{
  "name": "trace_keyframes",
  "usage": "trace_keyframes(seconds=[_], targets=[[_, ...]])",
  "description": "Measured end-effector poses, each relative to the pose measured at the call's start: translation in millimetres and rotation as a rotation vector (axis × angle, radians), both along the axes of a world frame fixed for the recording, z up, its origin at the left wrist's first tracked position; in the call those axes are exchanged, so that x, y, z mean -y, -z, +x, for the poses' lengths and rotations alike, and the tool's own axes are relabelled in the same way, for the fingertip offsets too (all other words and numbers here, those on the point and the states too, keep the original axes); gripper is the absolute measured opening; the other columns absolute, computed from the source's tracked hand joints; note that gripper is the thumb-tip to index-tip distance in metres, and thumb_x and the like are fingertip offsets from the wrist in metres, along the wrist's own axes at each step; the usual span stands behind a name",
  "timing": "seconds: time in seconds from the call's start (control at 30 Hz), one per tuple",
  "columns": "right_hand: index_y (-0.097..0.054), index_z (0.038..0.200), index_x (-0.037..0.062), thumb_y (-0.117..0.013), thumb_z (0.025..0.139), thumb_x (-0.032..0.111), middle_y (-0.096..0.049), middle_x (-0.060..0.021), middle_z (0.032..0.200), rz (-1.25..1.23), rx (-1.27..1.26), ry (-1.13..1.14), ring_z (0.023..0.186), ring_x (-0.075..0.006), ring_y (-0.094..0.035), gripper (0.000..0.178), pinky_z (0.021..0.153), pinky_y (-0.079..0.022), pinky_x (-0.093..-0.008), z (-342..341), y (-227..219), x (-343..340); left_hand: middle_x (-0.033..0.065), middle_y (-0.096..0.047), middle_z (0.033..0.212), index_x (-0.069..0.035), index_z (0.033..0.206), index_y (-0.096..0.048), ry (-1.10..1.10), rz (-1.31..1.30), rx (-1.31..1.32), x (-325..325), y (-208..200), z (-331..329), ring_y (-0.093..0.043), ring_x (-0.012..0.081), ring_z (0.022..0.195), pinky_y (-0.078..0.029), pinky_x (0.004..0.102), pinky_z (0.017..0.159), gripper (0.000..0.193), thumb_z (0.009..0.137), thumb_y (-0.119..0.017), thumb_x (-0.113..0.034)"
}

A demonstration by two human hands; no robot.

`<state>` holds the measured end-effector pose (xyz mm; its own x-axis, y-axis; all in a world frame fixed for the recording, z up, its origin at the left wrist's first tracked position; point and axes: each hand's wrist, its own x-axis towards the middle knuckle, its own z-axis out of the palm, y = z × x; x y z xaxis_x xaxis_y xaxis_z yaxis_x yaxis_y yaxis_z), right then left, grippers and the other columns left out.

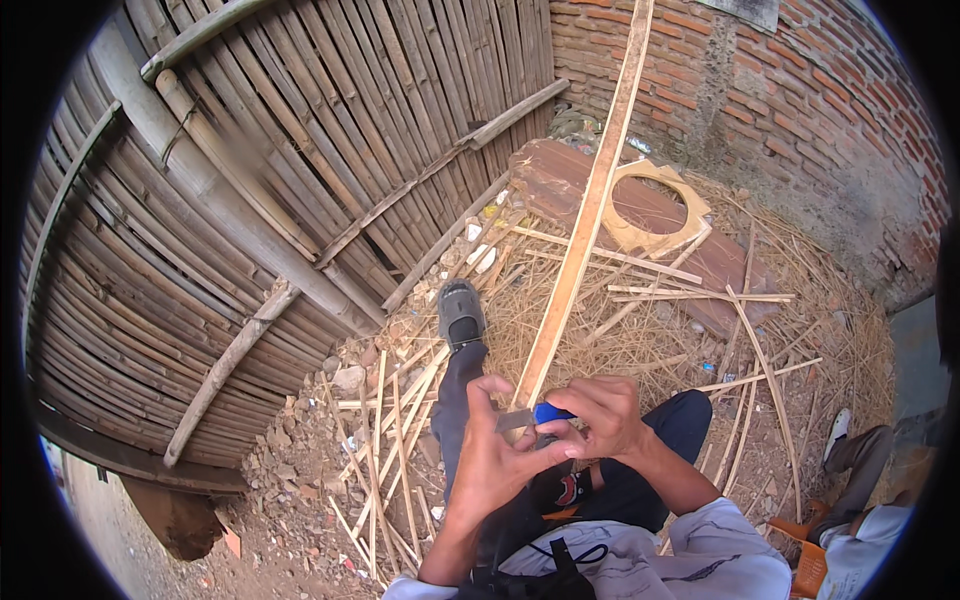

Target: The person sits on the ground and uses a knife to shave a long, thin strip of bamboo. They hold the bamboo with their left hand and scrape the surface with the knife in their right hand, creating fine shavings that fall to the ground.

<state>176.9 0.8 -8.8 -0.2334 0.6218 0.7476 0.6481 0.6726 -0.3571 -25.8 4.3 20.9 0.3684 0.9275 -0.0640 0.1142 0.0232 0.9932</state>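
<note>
A short knife with a blue handle [552, 412] and a flat grey blade [516, 420] lies crosswise between my hands. My right hand [604, 415] is closed around the handle. At the blade's other end, my left hand [492, 455] curls its fingers, its thumb reaching across toward my right hand. A long, pale split-bamboo strip [580, 250] runs away from me; its near end meets the blade between my hands. Exactly how that end is supported is hidden by my fingers.
A slatted bamboo wall [400, 130] rises at left, a brick wall [800, 110] at far right. Thin strips [395, 440], shavings and rubble cover the ground. Ahead is a brown board [560, 180] bearing a pale frame with a round hole [620, 235]. Another person [865, 500] sits at right.
</note>
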Motion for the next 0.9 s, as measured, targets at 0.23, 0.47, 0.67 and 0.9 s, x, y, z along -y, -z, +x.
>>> trace_keyframes(seconds=[0.23, 0.47, 0.67, 0.9], targets=[[-0.076, 0.098, 0.01, -0.081, 0.091, 0.042, -0.066, -0.002, 0.071, 0.009, 0.009, 0.039, 0.055, -0.0205, -0.066, 0.033, 0.049, -0.049, -0.0339, -1, -2, 1, 0.0054, -0.061, 0.105, -0.007, 0.132, -0.034, 0.005, 0.072, 0.003, 1, 13, -5, -0.058, 0.0062, 0.086, -0.048, 0.0177, 0.067, 0.093, 0.072, -0.105, -0.017], [-0.076, 0.097, 0.0079, -0.083, 0.091, 0.037, -0.072, -0.0051, 0.077, 0.034, -0.014, 0.066, 0.059, -0.0234, -0.07, 0.031, 0.052, -0.053, -0.0346, 0, 6, -3, 0.0045, -0.061, 0.107, -0.003, 0.129, -0.043, 0.042, 0.014, -0.029, 0, 7, -8, -0.057, 0.0053, 0.086, -0.046, 0.0179, 0.066, 0.079, 0.077, -0.101, -0.015], [-0.077, 0.099, 0.0048, -0.085, 0.09, 0.032, -0.076, -0.0099, 0.081, 0.065, -0.013, 0.172, 0.065, -0.0268, -0.074, 0.029, 0.056, -0.056, -0.0367, 17, 4, -11, 0.0007, -0.062, 0.091, -0.001, 0.118, -0.057, 0.041, 0.052, 0.012, 10, 12, -11, -0.054, 0.0042, 0.079, -0.047, 0.0233, 0.065, 0.04, 0.095, -0.086, -0.017], [-0.075, 0.096, 0.004, -0.083, 0.092, 0.029, -0.077, -0.012, 0.083, 0.025, -0.066, 0.258, 0.068, -0.0281, -0.076, 0.027, 0.058, -0.058, -0.0366, 40, -5, -29, 0.0049, -0.061, 0.065, 0.001, 0.1, -0.07, 0.034, 0.02, -0.167, 22, 23, -32, -0.053, 0.0093, 0.061, -0.045, 0.0337, 0.058, 0.034, 0.11, -0.067, -0.032]])
